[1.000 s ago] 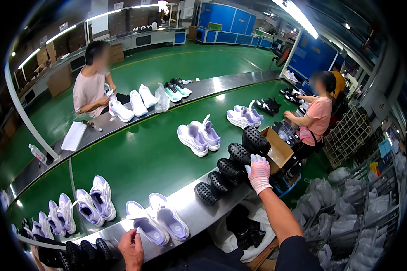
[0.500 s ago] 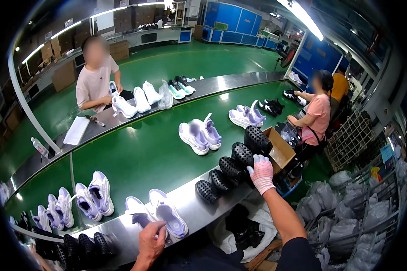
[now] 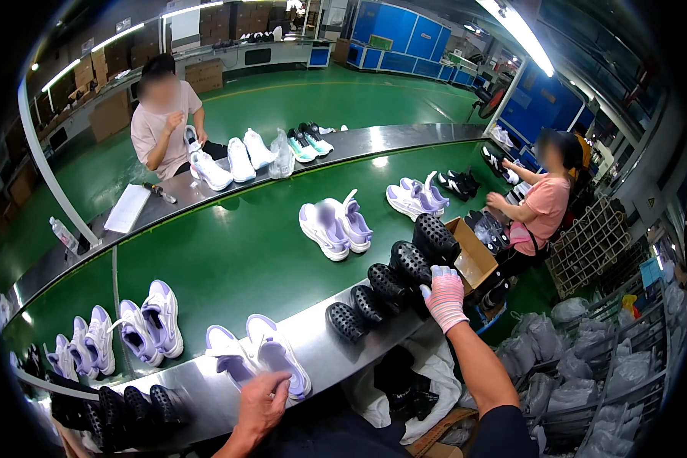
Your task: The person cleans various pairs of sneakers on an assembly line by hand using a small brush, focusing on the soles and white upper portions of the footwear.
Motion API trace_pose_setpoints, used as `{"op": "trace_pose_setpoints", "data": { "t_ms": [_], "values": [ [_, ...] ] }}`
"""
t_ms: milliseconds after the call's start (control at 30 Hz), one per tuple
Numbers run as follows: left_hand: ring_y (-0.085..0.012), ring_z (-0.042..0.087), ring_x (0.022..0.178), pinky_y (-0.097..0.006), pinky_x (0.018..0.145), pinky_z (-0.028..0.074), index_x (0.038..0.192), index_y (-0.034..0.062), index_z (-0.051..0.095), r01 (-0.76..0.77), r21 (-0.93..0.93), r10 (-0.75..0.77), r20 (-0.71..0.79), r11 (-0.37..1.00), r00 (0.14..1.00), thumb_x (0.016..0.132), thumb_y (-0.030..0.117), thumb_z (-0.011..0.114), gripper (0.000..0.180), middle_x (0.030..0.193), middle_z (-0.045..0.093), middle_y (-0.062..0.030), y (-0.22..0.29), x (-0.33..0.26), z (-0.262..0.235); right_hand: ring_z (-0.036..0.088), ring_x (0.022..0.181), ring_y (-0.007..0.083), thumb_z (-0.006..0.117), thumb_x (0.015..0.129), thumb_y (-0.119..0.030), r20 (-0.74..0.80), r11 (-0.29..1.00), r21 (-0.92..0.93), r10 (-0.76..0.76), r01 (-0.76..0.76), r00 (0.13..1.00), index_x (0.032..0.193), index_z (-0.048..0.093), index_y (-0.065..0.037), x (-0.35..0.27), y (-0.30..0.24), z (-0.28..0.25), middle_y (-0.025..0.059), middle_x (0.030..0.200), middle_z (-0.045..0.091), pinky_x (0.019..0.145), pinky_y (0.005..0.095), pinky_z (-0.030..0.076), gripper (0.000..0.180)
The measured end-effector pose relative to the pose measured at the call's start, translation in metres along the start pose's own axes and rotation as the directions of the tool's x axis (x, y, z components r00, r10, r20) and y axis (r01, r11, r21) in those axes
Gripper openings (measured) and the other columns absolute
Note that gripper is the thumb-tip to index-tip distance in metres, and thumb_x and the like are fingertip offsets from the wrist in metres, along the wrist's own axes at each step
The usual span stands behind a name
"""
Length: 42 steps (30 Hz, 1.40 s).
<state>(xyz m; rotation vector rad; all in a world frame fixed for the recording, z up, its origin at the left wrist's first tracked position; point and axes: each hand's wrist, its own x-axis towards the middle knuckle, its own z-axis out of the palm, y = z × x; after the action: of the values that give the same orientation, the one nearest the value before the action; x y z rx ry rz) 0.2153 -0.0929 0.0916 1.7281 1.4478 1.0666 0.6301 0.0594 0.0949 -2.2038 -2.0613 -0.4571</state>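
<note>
My bare left hand (image 3: 262, 403) is at the heel end of a pair of white and lilac sneakers on the steel ledge. Its fingers are curled in, and I cannot make out anything between them. The right sneaker (image 3: 281, 359) is beside its fingertips, and the left sneaker (image 3: 229, 357) lies just beyond. My right hand (image 3: 444, 299), in a pink striped glove with pale fingertips, is closed at the end of a black dimpled shoe last (image 3: 412, 264). Its grip is partly hidden. More black lasts (image 3: 347, 322) stand in a row to its left.
A green conveyor belt (image 3: 229, 278) carries several white and lilac sneakers (image 3: 336, 230). An open cardboard box (image 3: 472, 256) is right of the lasts. Two co-workers, one across the belt and one at right, handle shoes. Bagged items (image 3: 580, 366) fill a rack at right.
My view has shifted slightly. My left hand has moved a little right against the sneakers, while my right hand stays by the lasts. The co-worker across the belt has raised a hand.
</note>
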Motion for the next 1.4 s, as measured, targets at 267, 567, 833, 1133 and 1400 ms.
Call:
{"op": "trace_pose_setpoints", "data": {
  "t_ms": [267,567,833,1133,1400],
  "values": [
    [-0.0297,0.066,0.070,-0.036,0.056,0.052,0.096,0.0035,0.072,0.013,0.003,-0.013,0.011,1.000,1.000,0.085,0.004,0.069,0.011,0.082,0.068,-0.0149,-0.001,-0.005,0.000,0.058,0.100,0.0344,0.081,0.068,-0.022,-0.150,0.984,0.143,-0.081,0.103,0.985,0.106,0.060,-0.005,0.000,0.008,-0.006,0.0144,0.103,0.061,0.089,0.0438,0.049,0.047],
    [-0.0238,0.065,0.066,-0.033,0.058,0.050,0.097,0.0017,0.072,-0.020,-0.026,0.021,0.036,0.999,0.999,0.086,0.004,0.069,0.011,0.078,0.068,-0.0136,0.002,0.003,0.011,0.058,0.101,0.0356,0.079,0.067,-0.020,-0.163,0.971,0.211,-0.075,0.109,0.984,0.104,0.059,-0.004,0.001,0.020,-0.015,0.0162,0.102,0.062,0.090,0.0454,0.049,0.045],
    [-0.0264,0.049,0.129,-0.037,0.095,0.049,0.152,0.0092,0.031,0.247,-0.679,-0.121,0.228,0.692,0.966,0.084,0.017,0.077,0.082,0.143,0.046,-0.0186,0.009,0.058,0.030,0.064,0.089,0.0192,0.083,0.072,-0.015,0.139,0.394,0.906,0.072,-0.156,0.988,0.110,0.058,0.001,-0.046,-0.063,-0.120,0.0098,0.099,0.066,0.082,0.0330,0.052,0.048],
    [-0.0102,0.060,0.070,-0.026,0.063,0.050,0.104,-0.0018,0.060,0.361,-0.478,-0.312,0.182,0.801,0.933,0.085,0.024,0.080,0.038,0.080,0.062,-0.0024,0.016,0.093,0.038,0.058,0.080,0.0086,0.069,0.093,-0.046,0.477,0.200,0.879,-0.377,-0.433,0.794,0.115,0.062,-0.002,-0.132,-0.153,-0.106,0.0015,0.087,0.063,0.069,0.0257,0.049,0.050],
    [-0.0091,0.055,0.069,-0.026,0.060,0.047,0.101,0.0001,0.058,0.488,-0.638,-0.480,0.205,0.595,0.853,0.090,0.030,0.076,0.037,0.082,0.057,-0.0023,0.000,0.066,0.034,0.045,0.060,0.0052,0.061,0.094,-0.056,0.647,-0.045,0.644,-0.502,-0.764,0.574,0.096,0.062,-0.007,-0.152,-0.181,-0.071,-0.0028,0.069,0.052,0.053,0.0221,0.038,0.049]
  ]
}}
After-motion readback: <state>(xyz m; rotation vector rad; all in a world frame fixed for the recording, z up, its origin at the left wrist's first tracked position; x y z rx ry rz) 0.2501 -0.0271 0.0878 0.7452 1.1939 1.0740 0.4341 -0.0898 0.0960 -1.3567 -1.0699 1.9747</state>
